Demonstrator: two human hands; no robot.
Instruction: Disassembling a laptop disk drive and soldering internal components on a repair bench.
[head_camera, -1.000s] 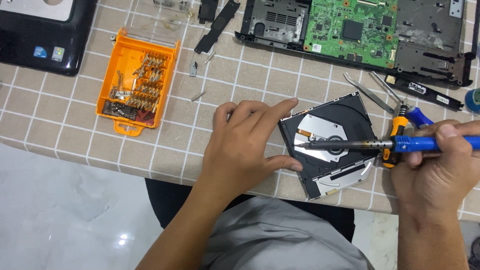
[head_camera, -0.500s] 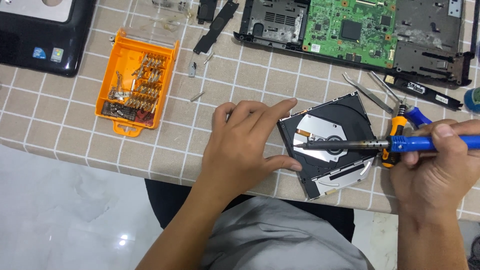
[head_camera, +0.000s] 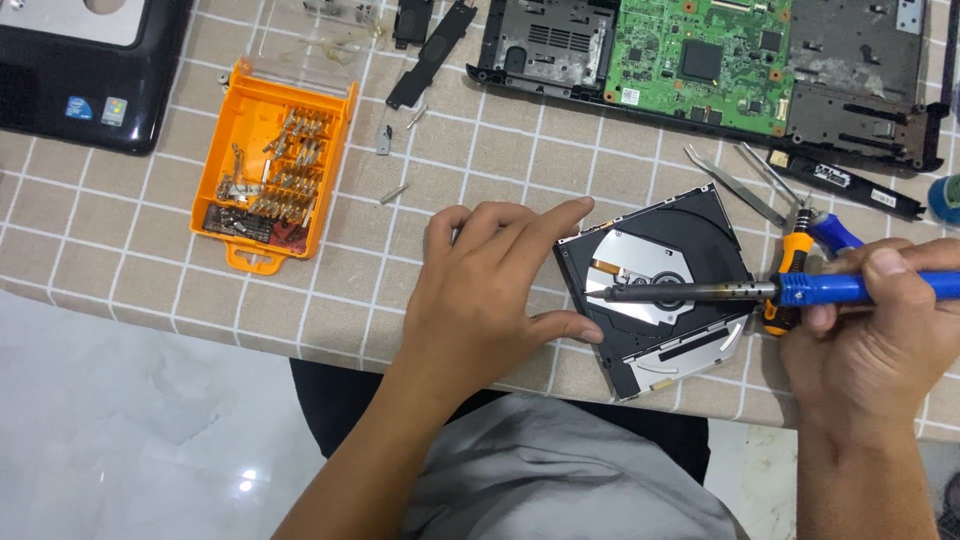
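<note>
Head view: a blue-handled soldering iron (head_camera: 760, 291) is being gripped by the right hand (head_camera: 875, 345), lying level, tip pointing left over the optical drive (head_camera: 655, 290) on the table. The drive's left edge is being steadied by the spread left hand (head_camera: 490, 290); little is changing since earlier.

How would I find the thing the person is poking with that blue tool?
Start at the checked tablecloth and go to its near edge, between the left hand and the right hand. There lies a flat, black, square disc drive, tilted like a diamond. Unlike the green circuit board above it, it has a shiny silver middle, where the blue-handled tool points.
</note>
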